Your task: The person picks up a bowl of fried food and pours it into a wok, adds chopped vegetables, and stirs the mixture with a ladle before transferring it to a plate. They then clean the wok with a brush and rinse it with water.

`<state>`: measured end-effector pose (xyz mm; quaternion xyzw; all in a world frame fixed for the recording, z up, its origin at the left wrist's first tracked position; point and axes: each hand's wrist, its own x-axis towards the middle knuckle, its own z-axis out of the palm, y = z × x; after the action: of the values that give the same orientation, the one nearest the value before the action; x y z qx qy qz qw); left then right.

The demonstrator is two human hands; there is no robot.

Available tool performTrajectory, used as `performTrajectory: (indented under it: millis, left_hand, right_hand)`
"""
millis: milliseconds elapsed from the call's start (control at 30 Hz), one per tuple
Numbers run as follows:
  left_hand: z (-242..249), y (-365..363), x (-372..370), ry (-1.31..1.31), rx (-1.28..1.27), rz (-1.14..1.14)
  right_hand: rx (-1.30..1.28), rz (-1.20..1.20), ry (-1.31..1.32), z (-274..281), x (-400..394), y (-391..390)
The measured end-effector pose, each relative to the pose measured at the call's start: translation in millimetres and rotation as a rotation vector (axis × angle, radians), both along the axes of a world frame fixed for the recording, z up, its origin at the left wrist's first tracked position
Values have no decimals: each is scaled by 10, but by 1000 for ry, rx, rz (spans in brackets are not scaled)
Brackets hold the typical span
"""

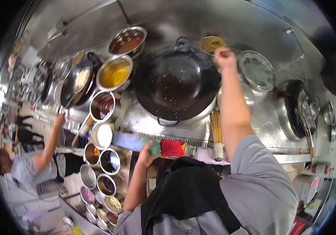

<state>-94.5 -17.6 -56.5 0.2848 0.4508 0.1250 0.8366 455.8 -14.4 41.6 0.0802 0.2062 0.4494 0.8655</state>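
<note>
A large black wok (177,84) sits on the steel stove in front of me, with small pale bits scattered inside. Beyond its right side, my right hand (226,58) is closed at a small bowl of yellowish-brown food (210,45); what the fingers grip is too small to make out. My left hand (146,154) is at the stove's front edge, its fingers closed on a green cloth (155,147). Just right of that cloth lies a red cloth (172,148).
Bowls of yellow liquid (115,73) and brown liquid (127,41) stand left of the wok, above several sauce pots (102,105). A bamboo brush (217,137) and a round strainer (256,71) are at right. A co-worker (33,166) handles another wok at left.
</note>
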Motion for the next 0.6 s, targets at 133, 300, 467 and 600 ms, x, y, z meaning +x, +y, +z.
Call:
performTrajectory:
  millis: [133, 300, 467, 600]
  left_hand:
    - [190, -337, -27, 505, 880, -602]
    - [308, -465, 296, 694, 1256, -826]
    - [140, -401, 415, 720, 1409, -1207]
    - [226, -355, 468, 721, 1410, -1409]
  right_hand:
    - [-1072, 532, -917, -313, 287, -67]
    - [-2020, 227, -2034, -23, -355, -1176]
    - [-1965, -145, -2014, -485, -1729, -2722]
    - [-2188, 145, -1843, -798, -3099, -3723]
